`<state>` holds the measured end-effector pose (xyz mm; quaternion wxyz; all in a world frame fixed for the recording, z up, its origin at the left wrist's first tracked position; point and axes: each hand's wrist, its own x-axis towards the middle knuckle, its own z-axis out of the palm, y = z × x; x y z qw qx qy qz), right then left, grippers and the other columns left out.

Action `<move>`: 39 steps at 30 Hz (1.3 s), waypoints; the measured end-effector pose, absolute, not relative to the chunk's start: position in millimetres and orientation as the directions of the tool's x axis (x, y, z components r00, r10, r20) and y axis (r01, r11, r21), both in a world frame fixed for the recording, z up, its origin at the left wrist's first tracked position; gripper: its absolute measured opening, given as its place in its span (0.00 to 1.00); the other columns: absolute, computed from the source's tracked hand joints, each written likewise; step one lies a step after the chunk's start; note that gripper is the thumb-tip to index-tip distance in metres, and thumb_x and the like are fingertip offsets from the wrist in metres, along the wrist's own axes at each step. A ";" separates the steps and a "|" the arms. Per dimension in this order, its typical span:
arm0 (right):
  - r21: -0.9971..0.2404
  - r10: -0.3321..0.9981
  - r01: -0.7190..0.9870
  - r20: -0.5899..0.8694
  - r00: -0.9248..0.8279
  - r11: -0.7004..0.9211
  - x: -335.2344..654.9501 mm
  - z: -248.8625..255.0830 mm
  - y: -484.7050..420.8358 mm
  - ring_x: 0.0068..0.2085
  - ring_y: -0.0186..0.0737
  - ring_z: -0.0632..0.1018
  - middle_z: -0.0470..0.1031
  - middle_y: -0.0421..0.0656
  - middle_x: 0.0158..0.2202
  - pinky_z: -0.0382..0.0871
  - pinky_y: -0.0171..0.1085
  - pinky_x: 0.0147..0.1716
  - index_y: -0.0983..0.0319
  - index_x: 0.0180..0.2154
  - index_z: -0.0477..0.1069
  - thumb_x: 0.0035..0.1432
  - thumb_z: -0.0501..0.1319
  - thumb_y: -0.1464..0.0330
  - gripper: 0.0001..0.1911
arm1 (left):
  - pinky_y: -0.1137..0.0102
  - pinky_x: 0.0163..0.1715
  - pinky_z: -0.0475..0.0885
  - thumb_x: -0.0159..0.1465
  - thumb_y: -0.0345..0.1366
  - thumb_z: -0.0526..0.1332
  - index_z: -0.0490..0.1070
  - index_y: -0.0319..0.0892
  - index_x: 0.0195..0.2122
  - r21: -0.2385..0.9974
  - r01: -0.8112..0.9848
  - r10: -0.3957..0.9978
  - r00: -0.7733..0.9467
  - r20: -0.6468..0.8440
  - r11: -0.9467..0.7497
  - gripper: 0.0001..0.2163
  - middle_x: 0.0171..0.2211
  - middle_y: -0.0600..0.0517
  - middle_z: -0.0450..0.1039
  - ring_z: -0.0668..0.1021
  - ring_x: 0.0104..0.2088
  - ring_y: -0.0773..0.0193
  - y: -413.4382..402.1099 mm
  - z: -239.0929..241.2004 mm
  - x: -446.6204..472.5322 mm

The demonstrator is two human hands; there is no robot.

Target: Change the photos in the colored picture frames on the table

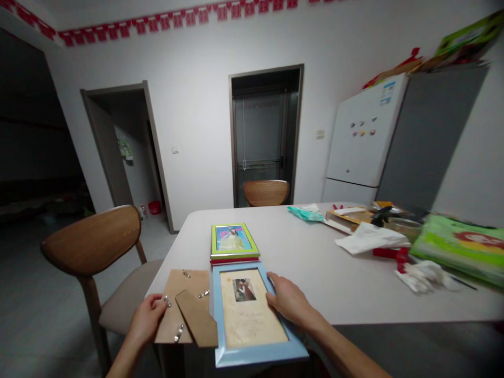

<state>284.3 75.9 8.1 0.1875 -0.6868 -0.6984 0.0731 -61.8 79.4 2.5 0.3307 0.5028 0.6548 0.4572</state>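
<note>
Both hands lie flat: left hand [146,317] on one backing board [181,306], right hand [289,300] on one blue frame [252,357].

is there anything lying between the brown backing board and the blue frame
Nothing visible does. The backing board, under the left hand, lies right beside the blue frame, its stand flap reaching the frame's left edge. The right hand rests on the frame's right side, clear of that gap.
</note>
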 end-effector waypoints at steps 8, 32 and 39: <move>-0.895 0.988 0.430 -0.065 0.143 -0.121 288.8 31.6 76.7 0.29 0.39 0.74 0.73 0.47 0.31 0.64 0.35 0.29 0.68 0.52 0.53 0.42 0.50 0.72 0.30 | 0.60 0.49 0.60 0.49 0.40 0.55 0.64 0.38 0.42 0.713 0.687 0.933 -0.145 0.328 -0.144 0.20 0.45 0.44 0.66 0.67 0.48 0.54 56.6 14.3 -6.6; -0.669 0.966 0.743 0.192 0.173 0.000 306.4 4.1 77.7 0.29 0.36 0.72 0.72 0.44 0.28 0.61 0.32 0.30 0.69 0.46 0.65 0.45 0.50 0.69 0.24 | 0.67 0.36 0.70 0.52 0.43 0.53 0.67 0.41 0.39 0.725 0.667 0.878 -0.232 0.419 -0.170 0.16 0.37 0.49 0.73 0.74 0.39 0.57 7.4 13.8 22.3; -0.481 0.971 0.877 0.200 0.132 -0.020 303.8 2.6 74.8 0.34 0.40 0.73 0.73 0.48 0.34 0.61 0.34 0.34 0.66 0.43 0.67 0.48 0.50 0.68 0.20 | 0.62 0.40 0.68 0.55 0.44 0.51 0.66 0.41 0.41 0.498 0.850 0.905 -0.064 0.421 -0.171 0.16 0.39 0.46 0.71 0.73 0.40 0.57 5.1 -3.3 16.2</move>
